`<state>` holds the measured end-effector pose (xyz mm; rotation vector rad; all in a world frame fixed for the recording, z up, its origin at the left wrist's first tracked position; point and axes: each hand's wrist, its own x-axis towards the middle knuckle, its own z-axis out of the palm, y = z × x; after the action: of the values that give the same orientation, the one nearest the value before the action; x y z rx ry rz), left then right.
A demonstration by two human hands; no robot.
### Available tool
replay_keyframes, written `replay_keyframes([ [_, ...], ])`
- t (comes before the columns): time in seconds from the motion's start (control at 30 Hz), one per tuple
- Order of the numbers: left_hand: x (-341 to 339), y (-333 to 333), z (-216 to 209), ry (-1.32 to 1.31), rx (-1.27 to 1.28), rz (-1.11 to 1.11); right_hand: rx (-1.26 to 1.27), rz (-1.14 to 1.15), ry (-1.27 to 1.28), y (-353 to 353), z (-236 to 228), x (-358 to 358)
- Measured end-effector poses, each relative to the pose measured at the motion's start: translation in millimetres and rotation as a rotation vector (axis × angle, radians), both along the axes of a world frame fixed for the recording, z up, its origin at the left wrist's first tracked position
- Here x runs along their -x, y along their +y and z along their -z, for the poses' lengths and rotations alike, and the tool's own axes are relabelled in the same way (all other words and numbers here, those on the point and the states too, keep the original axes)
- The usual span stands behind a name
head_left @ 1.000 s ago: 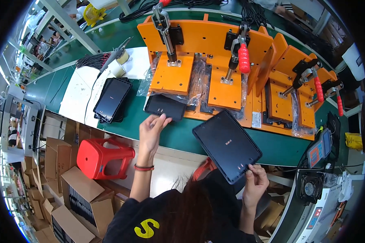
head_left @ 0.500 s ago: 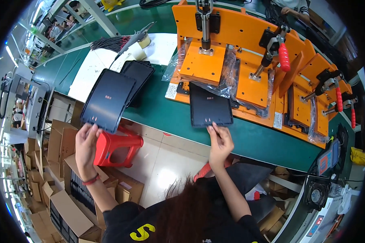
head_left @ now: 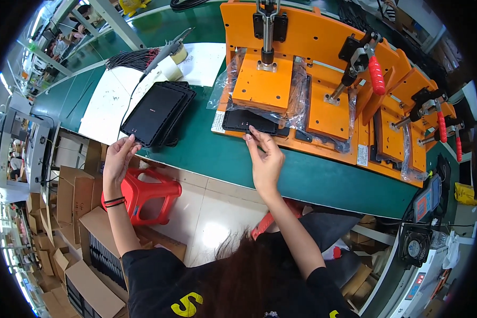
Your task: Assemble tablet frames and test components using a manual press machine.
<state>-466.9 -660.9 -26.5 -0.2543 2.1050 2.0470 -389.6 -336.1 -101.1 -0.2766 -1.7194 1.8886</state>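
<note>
A flat black plastic cover (head_left: 151, 112), shaped like a tablet's back shell, lies on a small stack of similar covers at the left of the bench. My left hand (head_left: 121, 158) has thumb and fingers closed at its near left corner. A second black plastic cover (head_left: 244, 121) sits partly beneath the leftmost orange press block (head_left: 263, 85), its far part hidden. My right hand (head_left: 266, 159) holds this one's near edge by the fingertips. Clear plastic film (head_left: 225, 85) hangs around the block.
Orange toggle-clamp presses with red handles (head_left: 376, 75) line the right of the green bench (head_left: 206, 159). Behind the stack are a white sheet (head_left: 103, 106), tape rolls (head_left: 169, 68) and a bundle of cables (head_left: 132, 59). A red stool (head_left: 148, 193) and cardboard boxes (head_left: 74, 196) stand below.
The left cover has come down onto the stack with my left hand. My right hand has moved forward and left, sliding the other cover under the leftmost press block.
</note>
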Motion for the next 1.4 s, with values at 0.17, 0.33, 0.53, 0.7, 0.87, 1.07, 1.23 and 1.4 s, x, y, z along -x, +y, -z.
replay_keyframes([
  [0.17, 1, 10, 2, 0.022, 0.17, 0.017, -0.329, 0.026, 0.029, 8, 5, -3],
  [0.33, -8, 8, -1, 0.075, 0.347, -0.043, -0.463, 0.056, 0.07, 10, 5, -12],
  [0.53, -41, 36, 12, 0.524, 0.637, -0.307, -0.454, 0.124, 0.002, 25, 1, -16],
  [0.7, -59, 80, 21, 0.878, 0.885, -0.361, -0.488, 0.099, 0.032, 31, 5, 7],
  [0.87, -83, 112, 30, 0.892, 0.841, -0.372, -0.548, -0.007, -0.228, 38, -11, 10],
  [1.07, -94, 150, 49, 0.721, 0.29, -0.29, -0.978, 0.032, 0.242, 60, -56, -18],
  [1.23, -70, 187, 77, 0.645, 0.333, -0.185, -0.683, 0.245, 0.358, 67, -222, 43],
  [1.4, -70, 198, 94, 0.714, 0.56, -0.252, -0.228, -0.311, 0.041, 99, -251, 113],
])
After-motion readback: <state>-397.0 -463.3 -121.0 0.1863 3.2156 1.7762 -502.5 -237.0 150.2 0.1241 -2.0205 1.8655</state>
